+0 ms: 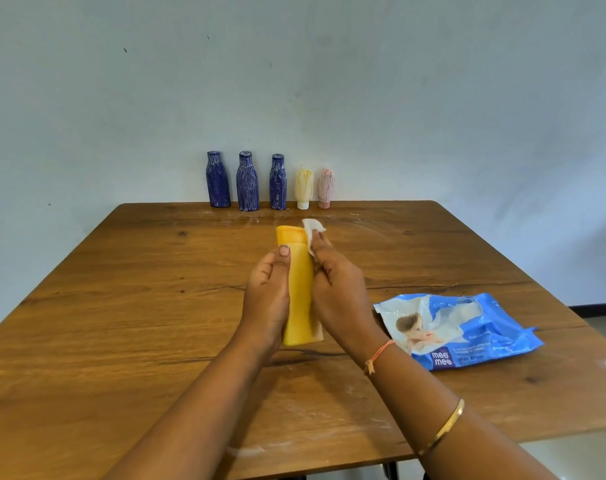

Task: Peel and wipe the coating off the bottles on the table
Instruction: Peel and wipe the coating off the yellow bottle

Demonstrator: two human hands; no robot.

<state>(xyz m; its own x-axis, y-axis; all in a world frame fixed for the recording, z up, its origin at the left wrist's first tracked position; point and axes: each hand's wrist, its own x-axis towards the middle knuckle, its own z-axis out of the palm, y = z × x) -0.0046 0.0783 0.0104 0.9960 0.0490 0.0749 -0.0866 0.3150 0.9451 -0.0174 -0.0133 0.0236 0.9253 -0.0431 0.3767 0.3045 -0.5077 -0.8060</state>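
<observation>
Yellow bottle: centre frame, above the bench
Left hand: my fingers wrapped round its side
Right hand: my fingers pinch a white wipe against it

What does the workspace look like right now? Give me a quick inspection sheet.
Surface: wooden table, whitish smears and streaks on it.
Job's things: yellow bottle held above the table; white wipe pressed to its right side; three blue bottles, a pale yellow tube and a pink tube standing in a row at the far edge, all still streaked with coating.
Clutter: blue wet wipes pack lying to the right.
Grippers: left hand grips the bottle; right hand holds the wipe against it.
Cables: nothing seen.
Surroundings: plain pale wall behind the table.
</observation>
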